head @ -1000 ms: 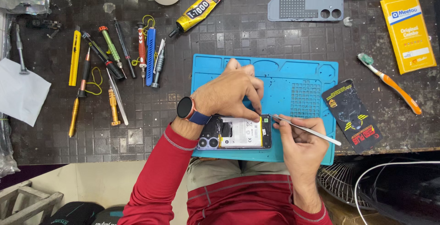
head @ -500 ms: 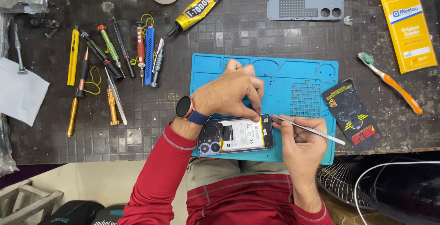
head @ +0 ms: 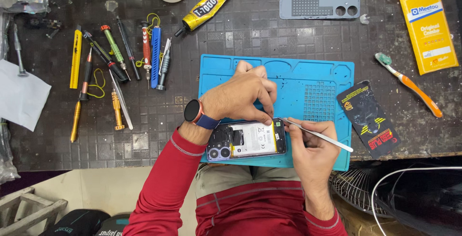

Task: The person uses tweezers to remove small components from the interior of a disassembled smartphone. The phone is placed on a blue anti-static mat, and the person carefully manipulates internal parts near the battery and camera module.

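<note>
A: Where did the opened phone (head: 246, 140) lie?
B: It lay back cover off, on the near edge of the blue mat (head: 308, 79), which sat at the near edge of the table (head: 240, 24). The white battery faced up and the camera end pointed left.
A: Hands?
B: The left hand (head: 240, 96) arched over the phone from the far side, fingertips (head: 266, 118) pressed down at the phone's upper right corner, fingers curled close together. The right hand (head: 310, 144) pinched a thin metal tool (head: 317, 136) between thumb and fingers, its tip touching the phone's right end just beside those fingertips.
A: Wrist?
B: 1 watch (head: 195, 112) on the left wrist, red sleeve (head: 166, 178) behind it.
A: Surroundings?
B: A black packet (head: 368, 118) overlapped the mat's right edge. A toothbrush (head: 409, 84) and a yellow box (head: 428, 29) lay toward the right edge. A grey phone cover (head: 320, 0) and a glue tube (head: 204, 7) sat near the far edge. A row of screwdrivers (head: 115, 67) lay left of the mat.
</note>
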